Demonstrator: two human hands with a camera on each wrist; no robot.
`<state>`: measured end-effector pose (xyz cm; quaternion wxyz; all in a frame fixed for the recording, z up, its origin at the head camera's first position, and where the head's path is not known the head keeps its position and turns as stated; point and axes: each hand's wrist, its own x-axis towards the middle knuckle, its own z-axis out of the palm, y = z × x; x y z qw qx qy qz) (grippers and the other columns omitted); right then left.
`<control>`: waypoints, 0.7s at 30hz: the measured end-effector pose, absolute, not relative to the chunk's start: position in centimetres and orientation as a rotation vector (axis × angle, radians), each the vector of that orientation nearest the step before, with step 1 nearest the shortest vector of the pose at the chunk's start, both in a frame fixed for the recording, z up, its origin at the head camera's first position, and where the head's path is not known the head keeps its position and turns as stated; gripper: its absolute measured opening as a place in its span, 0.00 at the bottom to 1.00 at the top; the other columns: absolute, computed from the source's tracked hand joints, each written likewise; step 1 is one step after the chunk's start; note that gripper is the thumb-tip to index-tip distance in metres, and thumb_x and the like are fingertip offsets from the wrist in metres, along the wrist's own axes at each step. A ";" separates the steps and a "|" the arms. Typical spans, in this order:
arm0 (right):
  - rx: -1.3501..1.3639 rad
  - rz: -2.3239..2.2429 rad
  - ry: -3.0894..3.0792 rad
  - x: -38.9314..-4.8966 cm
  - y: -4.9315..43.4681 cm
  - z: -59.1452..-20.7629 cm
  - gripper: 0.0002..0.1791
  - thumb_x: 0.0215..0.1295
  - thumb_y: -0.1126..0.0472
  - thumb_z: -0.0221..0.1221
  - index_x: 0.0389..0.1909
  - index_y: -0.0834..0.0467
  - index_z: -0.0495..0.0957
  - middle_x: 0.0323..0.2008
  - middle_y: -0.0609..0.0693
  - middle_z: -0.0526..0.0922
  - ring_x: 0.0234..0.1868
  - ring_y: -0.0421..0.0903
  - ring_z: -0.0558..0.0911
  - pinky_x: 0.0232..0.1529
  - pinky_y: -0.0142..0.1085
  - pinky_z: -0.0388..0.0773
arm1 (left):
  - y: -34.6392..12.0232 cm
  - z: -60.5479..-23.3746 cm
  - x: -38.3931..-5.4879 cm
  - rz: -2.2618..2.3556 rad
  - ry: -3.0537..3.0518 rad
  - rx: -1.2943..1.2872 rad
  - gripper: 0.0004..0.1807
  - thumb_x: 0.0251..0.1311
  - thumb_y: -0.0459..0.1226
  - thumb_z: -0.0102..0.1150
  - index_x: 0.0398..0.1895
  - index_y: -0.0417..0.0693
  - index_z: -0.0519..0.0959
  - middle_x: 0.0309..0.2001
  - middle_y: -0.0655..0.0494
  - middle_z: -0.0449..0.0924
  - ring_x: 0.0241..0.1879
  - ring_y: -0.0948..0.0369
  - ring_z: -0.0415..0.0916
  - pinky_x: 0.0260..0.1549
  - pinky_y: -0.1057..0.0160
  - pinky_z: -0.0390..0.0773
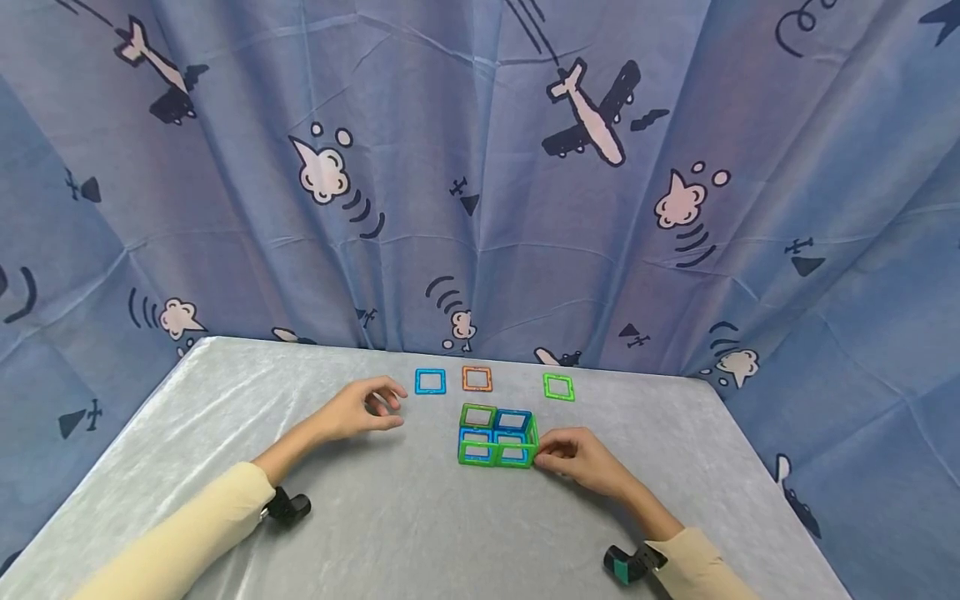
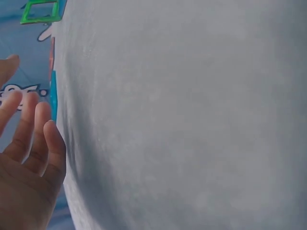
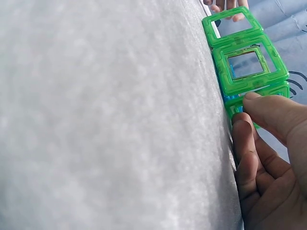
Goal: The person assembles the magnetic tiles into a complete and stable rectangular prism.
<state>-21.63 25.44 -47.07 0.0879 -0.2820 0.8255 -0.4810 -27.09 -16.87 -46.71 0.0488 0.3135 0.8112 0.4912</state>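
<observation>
Grey surface, head view: a cloth-covered top point(image 1: 420, 533) in front of a blue curtain point(image 1: 480, 233) printed with planes.
Frame structure, head view: magnetic frames point(image 1: 497, 454) joined near the middle of the surface, two green ones standing along the front, green and blue ones behind.
Loose tiles, head view: a blue tile point(image 1: 431, 372), an orange tile point(image 1: 477, 368) and a green tile point(image 1: 558, 376) lie beyond the structure.
Left hand, head view: the left hand point(image 1: 360, 410) is just beside the blue tile, holding nothing, fingers loosely bent.
Right hand, head view: the right hand point(image 1: 585, 460) is at the structure's right side.
Left fingers, left wrist view: spread apart, nothing between them.
Right fingers, right wrist view: thumb and forefinger pinch the green side frame point(image 3: 276, 90), next to the upright front frames.
</observation>
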 end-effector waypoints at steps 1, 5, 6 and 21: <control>-0.844 -1.432 2.459 -21.7 25.4 -47.1 0.06 0.68 0.67 0.66 0.43 0.62 0.86 0.38 0.53 0.86 0.32 0.44 0.80 0.31 0.32 0.77 | -16.8 -46.8 -27.2 1.495 2.474 0.947 0.22 0.61 0.36 0.73 0.55 0.37 0.79 0.43 0.43 0.82 0.37 0.53 0.81 0.37 0.58 0.80; -0.859 -1.425 2.464 -21.7 25.4 -47.2 0.06 0.68 0.66 0.66 0.43 0.62 0.86 0.38 0.53 0.86 0.32 0.43 0.80 0.31 0.31 0.77 | -16.5 -47.0 -27.7 1.488 2.479 0.919 0.25 0.59 0.38 0.74 0.57 0.38 0.78 0.44 0.42 0.81 0.37 0.54 0.80 0.35 0.60 0.80; -0.860 -1.426 2.462 -21.7 25.4 -47.2 0.06 0.68 0.66 0.66 0.43 0.62 0.86 0.38 0.53 0.86 0.31 0.43 0.80 0.31 0.31 0.77 | -16.5 -47.0 -27.8 1.489 2.479 0.913 0.26 0.59 0.38 0.75 0.58 0.38 0.78 0.44 0.42 0.81 0.37 0.54 0.80 0.35 0.60 0.80; -0.813 -1.427 2.458 -21.6 25.4 -47.1 0.06 0.67 0.66 0.66 0.43 0.61 0.86 0.37 0.53 0.86 0.31 0.42 0.79 0.30 0.32 0.76 | -14.1 -47.3 -30.8 1.460 2.575 0.788 0.28 0.55 0.38 0.78 0.58 0.42 0.79 0.40 0.48 0.80 0.33 0.58 0.78 0.37 0.58 0.78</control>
